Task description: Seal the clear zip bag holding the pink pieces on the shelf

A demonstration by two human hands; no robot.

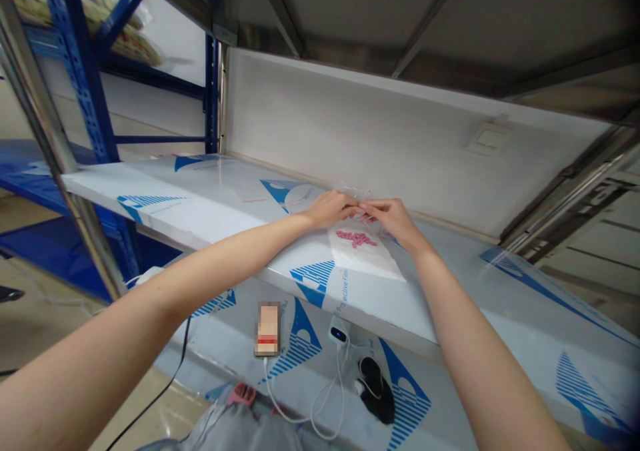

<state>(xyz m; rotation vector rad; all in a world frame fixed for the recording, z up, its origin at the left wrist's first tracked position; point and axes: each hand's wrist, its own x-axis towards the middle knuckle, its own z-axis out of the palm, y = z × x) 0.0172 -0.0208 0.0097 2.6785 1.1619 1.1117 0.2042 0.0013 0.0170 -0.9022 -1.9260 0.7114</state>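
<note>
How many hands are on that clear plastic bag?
2: the left hand and the right hand, side by side at the top edge of the clear plastic bag. No others show.

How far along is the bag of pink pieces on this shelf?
Done: the pink pieces lie inside the clear plastic bag, flat on the film-covered shelf. In hand: the left hand and right hand pinch the bag's top edge. Left: probably closing that edge, though this view cannot show whether it is sealed.
</note>
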